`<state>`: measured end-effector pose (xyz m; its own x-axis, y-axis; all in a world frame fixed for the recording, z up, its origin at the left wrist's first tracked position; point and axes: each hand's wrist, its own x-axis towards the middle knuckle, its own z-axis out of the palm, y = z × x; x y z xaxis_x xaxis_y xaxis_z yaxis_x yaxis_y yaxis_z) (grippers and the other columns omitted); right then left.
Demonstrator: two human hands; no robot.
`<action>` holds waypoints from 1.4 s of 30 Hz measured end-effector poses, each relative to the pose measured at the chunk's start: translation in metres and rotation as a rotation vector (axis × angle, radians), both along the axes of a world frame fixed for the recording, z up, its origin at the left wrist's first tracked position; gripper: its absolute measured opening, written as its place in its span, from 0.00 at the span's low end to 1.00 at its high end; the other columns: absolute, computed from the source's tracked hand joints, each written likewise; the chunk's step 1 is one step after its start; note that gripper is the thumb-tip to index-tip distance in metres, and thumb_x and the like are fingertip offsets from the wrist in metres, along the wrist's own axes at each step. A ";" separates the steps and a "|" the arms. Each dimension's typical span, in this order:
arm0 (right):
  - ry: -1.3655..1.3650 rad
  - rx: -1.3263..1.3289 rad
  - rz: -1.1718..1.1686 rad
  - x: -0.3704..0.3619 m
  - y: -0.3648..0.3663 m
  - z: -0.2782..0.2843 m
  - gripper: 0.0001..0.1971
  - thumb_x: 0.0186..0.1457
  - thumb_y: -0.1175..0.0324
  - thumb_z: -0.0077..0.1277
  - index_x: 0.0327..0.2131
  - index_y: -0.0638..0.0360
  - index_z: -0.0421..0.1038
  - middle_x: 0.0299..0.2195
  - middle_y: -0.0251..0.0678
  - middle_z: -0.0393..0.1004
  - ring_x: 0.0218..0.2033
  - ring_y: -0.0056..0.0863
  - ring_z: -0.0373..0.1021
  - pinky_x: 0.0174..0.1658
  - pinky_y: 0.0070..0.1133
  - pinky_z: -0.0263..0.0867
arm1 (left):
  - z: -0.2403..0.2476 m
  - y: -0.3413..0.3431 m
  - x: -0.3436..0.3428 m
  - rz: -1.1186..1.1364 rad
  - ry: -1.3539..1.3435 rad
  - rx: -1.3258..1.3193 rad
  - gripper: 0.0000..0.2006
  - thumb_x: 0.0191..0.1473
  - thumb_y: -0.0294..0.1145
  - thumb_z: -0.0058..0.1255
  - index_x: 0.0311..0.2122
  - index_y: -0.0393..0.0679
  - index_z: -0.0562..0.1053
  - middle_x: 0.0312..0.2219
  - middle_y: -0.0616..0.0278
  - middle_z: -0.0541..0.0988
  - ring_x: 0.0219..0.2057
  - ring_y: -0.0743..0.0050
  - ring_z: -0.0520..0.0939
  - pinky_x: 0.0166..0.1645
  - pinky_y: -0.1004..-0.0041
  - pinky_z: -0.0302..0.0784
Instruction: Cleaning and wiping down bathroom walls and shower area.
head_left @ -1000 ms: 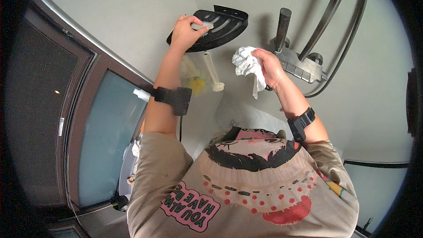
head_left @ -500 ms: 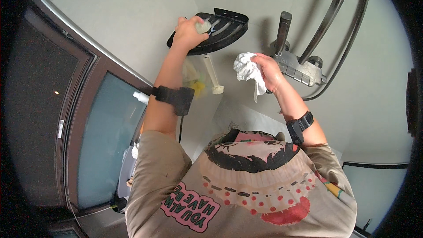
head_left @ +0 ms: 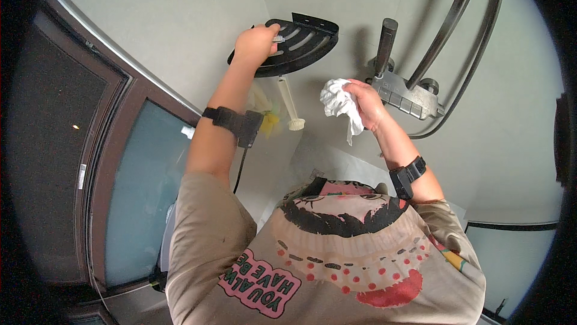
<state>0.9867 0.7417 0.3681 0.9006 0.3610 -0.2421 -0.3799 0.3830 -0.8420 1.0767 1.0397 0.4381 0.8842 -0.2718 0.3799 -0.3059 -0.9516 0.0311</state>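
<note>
My left hand [head_left: 257, 44] is over the left end of a black slotted corner shelf [head_left: 306, 54]. Its fingers are closed around a small pale, ridged object [head_left: 278, 39], mostly hidden by the hand, so its kind is unclear. My right hand [head_left: 365, 105] grips a crumpled white cloth [head_left: 338, 99], which bunches above the fingers and hangs down in a loose tail. This hand is to the left of the metal shower mixer [head_left: 406, 96], near its body.
Below the shelf hang a cream long-handled brush [head_left: 290, 104] and something yellow [head_left: 269, 123]. A dark shower hose [head_left: 475, 48] curves down at right. On the left stands a brown-framed door with frosted glass [head_left: 144, 187].
My left hand has drawn slightly left on the shelf, and the pale object shows less between its fingers. My right hand with the cloth has sunk slightly.
</note>
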 end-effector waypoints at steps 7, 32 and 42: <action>-0.068 0.043 -0.045 -0.004 0.002 0.010 0.14 0.58 0.75 0.45 0.47 0.66 0.70 0.39 0.40 0.78 0.37 0.29 0.77 0.43 0.25 0.74 | 0.012 -0.012 -0.011 0.230 -0.174 -0.146 0.14 0.46 0.36 0.61 0.39 0.48 0.74 0.28 0.58 0.81 0.32 0.55 0.83 0.35 0.60 0.78; -1.162 -1.366 0.829 0.114 0.186 0.065 0.44 0.65 0.34 0.29 0.68 0.66 0.47 0.69 0.54 0.45 0.72 0.51 0.34 0.72 0.39 0.33 | -0.053 0.022 -0.148 0.395 -0.477 -1.399 0.13 0.55 0.34 0.52 0.41 0.36 0.70 0.37 0.53 0.76 0.39 0.61 0.78 0.46 0.64 0.74; -1.269 -1.094 0.738 0.110 0.158 0.047 0.36 0.67 0.38 0.28 0.66 0.55 0.57 0.69 0.38 0.52 0.71 0.35 0.45 0.72 0.29 0.38 | -0.047 0.019 -0.152 0.323 -0.461 -1.448 0.10 0.55 0.32 0.53 0.40 0.38 0.71 0.35 0.57 0.76 0.37 0.68 0.78 0.43 0.68 0.75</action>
<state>1.0970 0.8993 0.4154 0.4558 0.8900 0.0080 0.7963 -0.4038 -0.4505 0.9246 1.0588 0.3906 0.5679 0.7265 0.3869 -0.3425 -0.2188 0.9137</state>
